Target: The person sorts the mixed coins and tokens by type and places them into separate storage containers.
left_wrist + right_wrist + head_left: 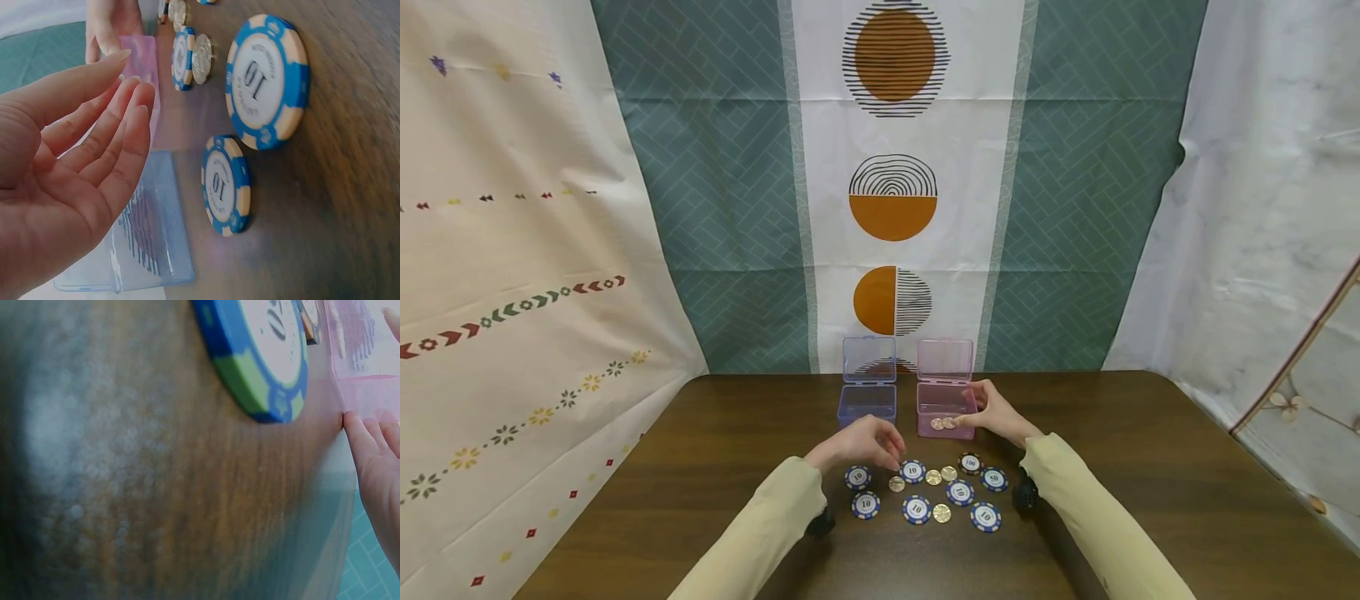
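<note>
My left hand [880, 446] hovers over the left side of a scatter of poker chips and gold coins. In the left wrist view that hand [125, 87] has relaxed fingers and an empty palm, beside two blue "10" chips [267, 81]. Nearest its fingertips are a blue chip [912, 471] and a gold coin [897, 483]. My right hand [981, 410] rests against the front right corner of the open pink box [946, 400], which holds a few coins [943, 423]. In the right wrist view its fingers [375, 450] touch the pink box [369, 375].
An open blue box [867, 393] stands left of the pink one, both near the far edge of the dark wooden table [700, 467]. Several more chips [960, 492] and coins [942, 512] lie between my forearms. Patterned cloth hangs behind and at both sides.
</note>
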The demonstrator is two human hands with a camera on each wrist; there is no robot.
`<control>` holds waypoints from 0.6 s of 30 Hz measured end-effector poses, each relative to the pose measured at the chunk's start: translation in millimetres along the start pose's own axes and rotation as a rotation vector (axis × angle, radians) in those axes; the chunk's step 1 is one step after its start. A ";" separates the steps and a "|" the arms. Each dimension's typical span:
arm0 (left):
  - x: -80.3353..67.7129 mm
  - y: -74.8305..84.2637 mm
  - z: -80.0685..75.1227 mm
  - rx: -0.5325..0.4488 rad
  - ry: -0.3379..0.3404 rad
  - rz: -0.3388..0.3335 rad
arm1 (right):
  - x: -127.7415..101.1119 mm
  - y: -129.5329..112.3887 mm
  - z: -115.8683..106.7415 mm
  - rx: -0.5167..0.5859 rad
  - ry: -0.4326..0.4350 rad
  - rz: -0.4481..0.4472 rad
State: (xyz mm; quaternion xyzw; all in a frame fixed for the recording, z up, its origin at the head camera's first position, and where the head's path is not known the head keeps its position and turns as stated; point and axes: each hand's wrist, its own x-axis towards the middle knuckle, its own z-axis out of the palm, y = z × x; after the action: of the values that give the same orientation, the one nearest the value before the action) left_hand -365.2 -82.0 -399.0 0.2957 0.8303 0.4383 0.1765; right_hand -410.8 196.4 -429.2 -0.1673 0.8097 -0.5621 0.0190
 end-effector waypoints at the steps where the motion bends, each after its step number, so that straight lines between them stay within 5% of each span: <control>1: 0.3 -1.6 0.3 0.024 -0.001 0.002 | -3.0 -6.0 0.3 -0.003 -0.006 0.005; 7: -0.5 -5.5 1.5 0.193 -0.013 0.017 | -11.9 -24.8 1.1 -0.021 -0.022 0.020; 18: -1.7 -8.4 9.0 0.324 -0.007 0.046 | 3.3 6.4 -0.7 -0.013 0.005 0.015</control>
State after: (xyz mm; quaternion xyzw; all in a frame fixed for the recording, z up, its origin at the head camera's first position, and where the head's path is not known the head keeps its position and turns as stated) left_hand -361.7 -81.1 -410.9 0.3406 0.8825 0.3014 0.1194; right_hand -415.6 198.1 -434.3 -0.1597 0.8146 -0.5572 0.0199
